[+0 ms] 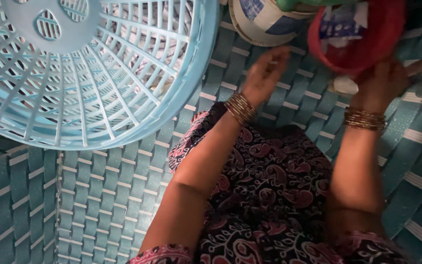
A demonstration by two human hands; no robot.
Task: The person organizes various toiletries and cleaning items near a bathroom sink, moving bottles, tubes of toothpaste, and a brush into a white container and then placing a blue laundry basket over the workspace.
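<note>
Red bowl (367,44) sits at the top right of my view, tilted toward me, with a blue and white packet (340,22) lying inside it, and my right hand (384,83) is pressed up against its lower rim. I read that hand as gripping the rim, fingers curled onto the bowl's edge, though the fingertips are lost in shadow behind the red plastic, so I cannot tell how tightly they close. Just beside the hand, to its left, a small white object (344,85) lies on the mat; it is too blurred for me to name. My left hand (264,73) hovers over the teal woven mat (98,205) with nothing in it, fingers loosely spread and reaching up toward a white bowl with blue markings (262,22) at the top edge, near it but not touching as far as I can see. That hand is smeared by motion blur. Gold bangles (240,107) ring my left wrist, and a second stack of bangles (365,119) rings the right. Filling the upper left is a big pale blue slatted basket (74,73), resting on the mat, well apart from both hands. My patterned dark garment (269,195) covers the lower middle.
</note>
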